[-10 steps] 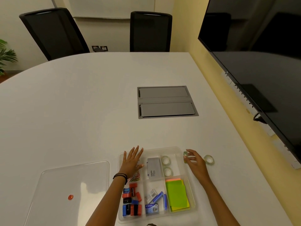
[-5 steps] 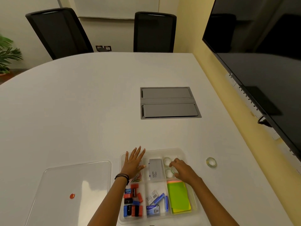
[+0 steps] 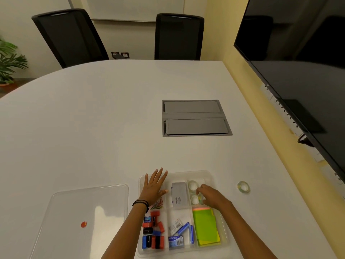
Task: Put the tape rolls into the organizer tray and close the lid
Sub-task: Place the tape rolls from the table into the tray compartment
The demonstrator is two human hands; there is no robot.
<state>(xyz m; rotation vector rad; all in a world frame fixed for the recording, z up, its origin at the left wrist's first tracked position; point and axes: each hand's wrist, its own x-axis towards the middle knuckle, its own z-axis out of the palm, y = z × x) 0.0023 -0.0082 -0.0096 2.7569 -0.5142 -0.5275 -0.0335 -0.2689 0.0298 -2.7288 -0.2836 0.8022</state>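
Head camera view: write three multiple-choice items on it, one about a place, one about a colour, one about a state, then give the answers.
1. Where is the tape roll that is outside the tray?
A. on the table, right of the tray
B. on the lid
C. on a chair

2. What colour is the dot on the lid?
A. blue
B. red
C. green

3. How is the left hand?
A. clenched in a fist
B. holding the lid
C. flat, fingers spread, on the tray

Answers: 1 A, the roll lies alone on the white tabletop to the tray's right. 2 B, the small dot shows red. 3 C, the palm lies open over the tray's upper left part.
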